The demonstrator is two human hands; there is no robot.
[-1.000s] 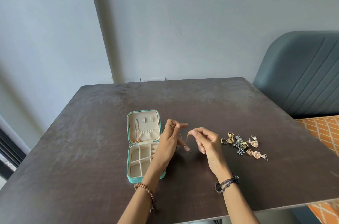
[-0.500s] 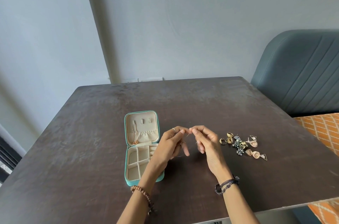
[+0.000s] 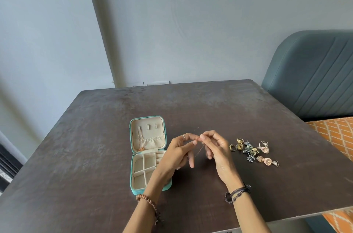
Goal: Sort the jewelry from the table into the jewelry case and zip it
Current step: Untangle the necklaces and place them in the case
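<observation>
On the dark table (image 3: pixel 210 103), both hands, left (image 3: pixel 176 153) and right (image 3: pixel 217 148), pinch a thin chain (image 3: pixel 199 149) above its middle, beside the open case (image 3: pixel 131 156) by the left edge, one necklace (image 3: pixel 140 143) already hung inside, while rings and earrings (image 3: pixel 252 151) wait toward the right edge, zipping undone.

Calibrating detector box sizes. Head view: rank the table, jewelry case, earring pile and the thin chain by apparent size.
1. table
2. jewelry case, lying open
3. earring pile
4. thin chain, pinched between left hand and right hand; only a short strand shows, so its true length is unclear.
</observation>
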